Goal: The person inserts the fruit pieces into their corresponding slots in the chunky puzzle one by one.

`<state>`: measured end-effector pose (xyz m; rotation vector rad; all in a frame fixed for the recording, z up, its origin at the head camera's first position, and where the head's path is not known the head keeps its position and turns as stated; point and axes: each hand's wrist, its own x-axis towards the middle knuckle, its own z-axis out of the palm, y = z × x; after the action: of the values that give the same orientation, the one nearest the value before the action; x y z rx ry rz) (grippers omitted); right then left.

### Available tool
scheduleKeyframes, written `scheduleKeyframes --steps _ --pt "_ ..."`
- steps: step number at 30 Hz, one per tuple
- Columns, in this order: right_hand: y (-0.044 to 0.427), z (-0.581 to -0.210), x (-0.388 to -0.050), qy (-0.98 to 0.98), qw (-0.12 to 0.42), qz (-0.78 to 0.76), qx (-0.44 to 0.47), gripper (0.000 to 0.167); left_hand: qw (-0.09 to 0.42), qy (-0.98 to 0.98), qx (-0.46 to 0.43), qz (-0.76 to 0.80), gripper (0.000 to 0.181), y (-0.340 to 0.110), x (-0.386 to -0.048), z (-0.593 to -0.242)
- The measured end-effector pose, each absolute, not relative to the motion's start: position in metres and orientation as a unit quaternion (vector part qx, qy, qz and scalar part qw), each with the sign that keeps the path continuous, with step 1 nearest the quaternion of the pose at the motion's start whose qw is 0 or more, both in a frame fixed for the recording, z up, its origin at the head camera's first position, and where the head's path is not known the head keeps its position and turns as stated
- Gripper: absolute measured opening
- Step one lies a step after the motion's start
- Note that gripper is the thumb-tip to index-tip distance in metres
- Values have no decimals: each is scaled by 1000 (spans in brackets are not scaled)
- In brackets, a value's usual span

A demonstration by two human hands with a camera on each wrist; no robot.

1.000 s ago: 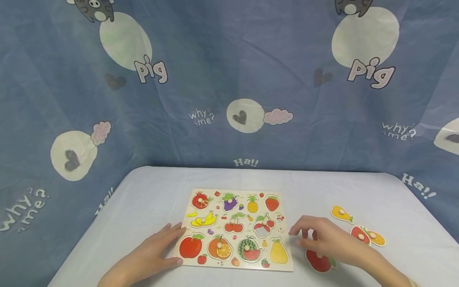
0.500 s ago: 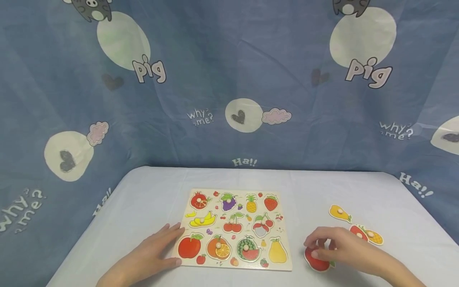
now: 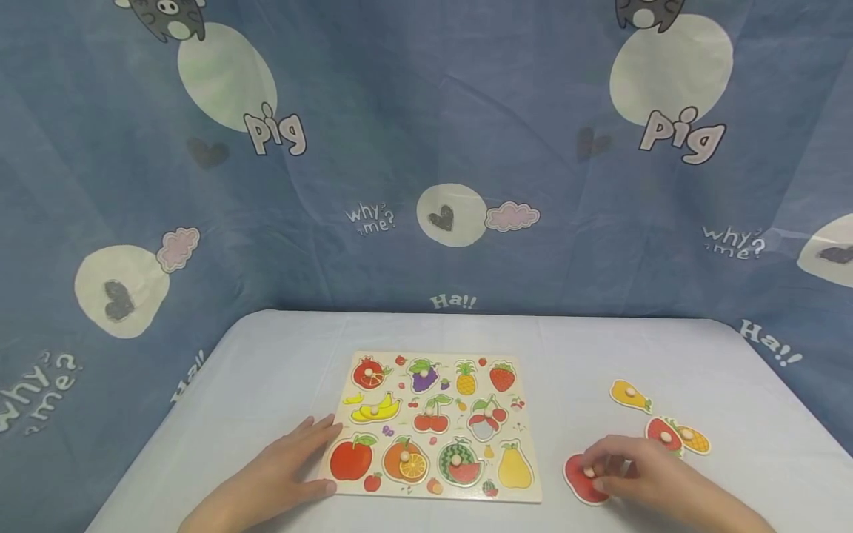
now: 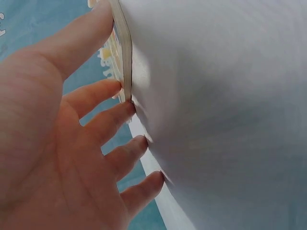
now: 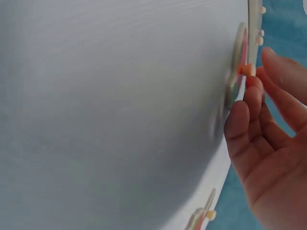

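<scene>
The left hand point(image 3: 269, 474) lies at the left edge of a fruit puzzle board point(image 3: 539, 485), fingertips and thumb against its side. In the left wrist view that hand point(image 4: 72, 129) has its fingers spread, touching the board edge point(image 4: 126, 52) and the table. To the right of the board, a red apple piece point(image 3: 578, 480) lies flat, partly covered by the right hand point(image 3: 649, 477). Bent right fingers are around its small knob point(image 3: 589, 471). From the right wrist view, the right hand point(image 5: 276, 143) shows thumb and fingertips apart beside the knob point(image 5: 248, 70).
Beyond the right hand lie a loose pear piece point(image 3: 629, 395), a strawberry piece point(image 3: 660, 435) and a pineapple piece point(image 3: 695, 440), the last two touching. Knobbed pieces such as the watermelon point(image 3: 460, 464) sit in the board. A blue printed cloth point(image 3: 373, 281) hangs behind the white table point(image 3: 300, 348).
From beside the board's right edge, the right hand has moved right and down to the apple piece, its fingers now at the knob. The left hand stays at the board.
</scene>
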<state>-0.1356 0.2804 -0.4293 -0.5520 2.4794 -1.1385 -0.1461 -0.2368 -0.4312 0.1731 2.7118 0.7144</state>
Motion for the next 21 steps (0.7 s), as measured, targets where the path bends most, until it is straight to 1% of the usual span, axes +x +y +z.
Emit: scheduleKeyframes --steps 4,8,13,21 --pt "280 -435 -137 889 159 -382 -198 23 168 951 57 251 87 -237 -146 -431" --pt "276 -437 -139 904 142 -358 -187 22 168 952 56 251 87 -237 -146 -431" --pt "271 -437 -141 912 139 -347 -169 21 160 952 66 251 85 -237 -145 -430" --pt "269 -436 -141 910 128 -346 -189 13 158 954 66 247 86 -237 -144 -429"
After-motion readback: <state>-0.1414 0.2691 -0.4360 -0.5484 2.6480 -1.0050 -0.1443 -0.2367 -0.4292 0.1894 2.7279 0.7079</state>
